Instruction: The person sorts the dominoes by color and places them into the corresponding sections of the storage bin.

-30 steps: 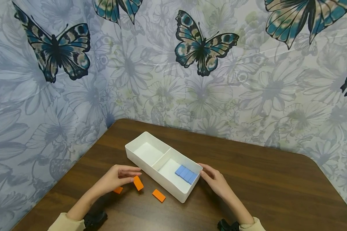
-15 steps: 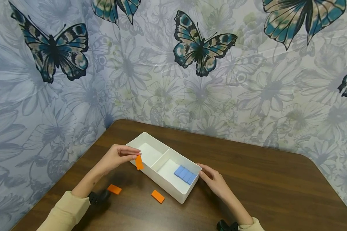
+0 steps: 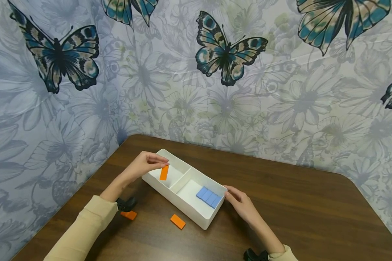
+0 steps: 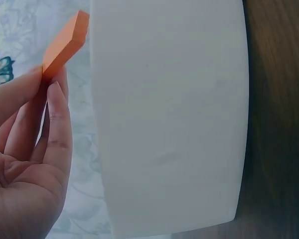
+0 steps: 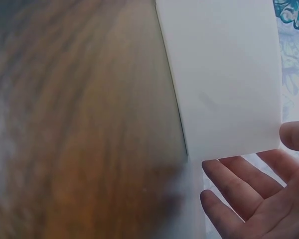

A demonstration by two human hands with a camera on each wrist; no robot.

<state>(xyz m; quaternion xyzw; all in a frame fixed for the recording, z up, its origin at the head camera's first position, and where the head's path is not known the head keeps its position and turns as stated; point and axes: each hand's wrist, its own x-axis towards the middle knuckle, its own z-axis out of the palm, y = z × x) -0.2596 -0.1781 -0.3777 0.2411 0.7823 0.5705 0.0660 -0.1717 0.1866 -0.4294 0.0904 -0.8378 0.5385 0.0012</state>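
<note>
My left hand [image 3: 149, 164] pinches an orange rectangular tile [image 3: 164, 173] between thumb and fingertips. The tile hangs tilted above the left compartment of a white two-compartment box [image 3: 179, 203]. In the left wrist view the orange tile [image 4: 66, 46] sticks out from the fingertips, beside the box's long outer wall [image 4: 169, 114]. At the box's right end my right hand [image 3: 241, 203] rests its thumb and fingertips on the outside. Its fingers lie fairly straight along the end wall [image 5: 224, 84] in the right wrist view. Several blue tiles [image 3: 208, 197] lie side by side in the right compartment.
Two more orange tiles lie on the brown wooden table [image 3: 281, 210]: one orange tile [image 3: 178, 221] in front of the box, another orange tile [image 3: 129, 215] partly behind the black left wrist camera [image 3: 126, 204]. A butterfly-patterned backdrop [image 3: 235, 108] stands behind the table.
My left hand has lifted an orange tile from the table and carried it up and over the box's near wall to the left compartment. The right hand stays at the box's end.
</note>
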